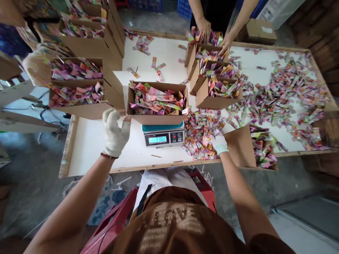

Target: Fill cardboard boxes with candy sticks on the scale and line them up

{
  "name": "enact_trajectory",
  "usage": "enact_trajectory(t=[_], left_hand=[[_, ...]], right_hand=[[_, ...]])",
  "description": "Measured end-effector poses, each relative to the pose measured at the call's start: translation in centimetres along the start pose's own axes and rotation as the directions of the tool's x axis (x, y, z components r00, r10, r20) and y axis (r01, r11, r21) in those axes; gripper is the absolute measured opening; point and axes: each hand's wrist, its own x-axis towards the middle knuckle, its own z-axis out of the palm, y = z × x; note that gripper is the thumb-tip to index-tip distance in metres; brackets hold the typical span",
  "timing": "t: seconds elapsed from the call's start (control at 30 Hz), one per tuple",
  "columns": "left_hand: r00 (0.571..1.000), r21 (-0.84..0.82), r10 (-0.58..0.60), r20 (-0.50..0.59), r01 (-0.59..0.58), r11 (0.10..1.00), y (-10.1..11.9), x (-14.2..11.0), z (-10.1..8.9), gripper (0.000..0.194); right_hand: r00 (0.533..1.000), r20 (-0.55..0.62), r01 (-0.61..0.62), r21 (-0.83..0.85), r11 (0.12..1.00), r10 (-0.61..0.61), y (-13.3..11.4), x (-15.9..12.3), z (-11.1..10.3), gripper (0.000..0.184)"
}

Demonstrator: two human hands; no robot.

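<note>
A cardboard box (159, 119) full of colourful sachets stands on a digital scale (164, 137) with a lit display. My left hand (115, 132), in a white glove, is raised at the box's left corner, its fingers touching the edge. My right hand (218, 143), also gloved, rests closed on a heap of loose sachets (201, 135) right of the scale; what its fingers hold is hidden.
Filled boxes (76, 95) are stacked at left. Another person's hands (205, 28) work over several boxes (217, 93) at the far side. Loose sachets (286, 95) cover the table's right half. A tilted box (239, 146) sits by my right wrist.
</note>
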Motion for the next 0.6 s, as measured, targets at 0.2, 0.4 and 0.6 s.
enact_trajectory(t=[0.2, 0.4, 0.6], left_hand=[[0.794, 0.149, 0.247, 0.556, -0.387, 0.91, 9.7, 7.1, 1.1, 0.043], [0.582, 0.262, 0.126, 0.803, -0.536, 0.803, 10.3, 6.9, 3.0, 0.042], [0.534, 0.212, 0.148, 0.832, -0.554, 0.805, 3.8, 4.3, -0.7, 0.041]], right_hand=[[0.984, -0.177, -0.039, -0.084, 0.996, 0.024, 1.3, -2.6, -3.5, 0.076], [0.848, -0.435, -0.322, 0.031, 0.946, 0.303, 6.0, -7.4, -7.8, 0.075], [0.95, -0.148, -0.247, 0.179, 0.952, 0.274, 1.0, -8.1, -6.4, 0.036]])
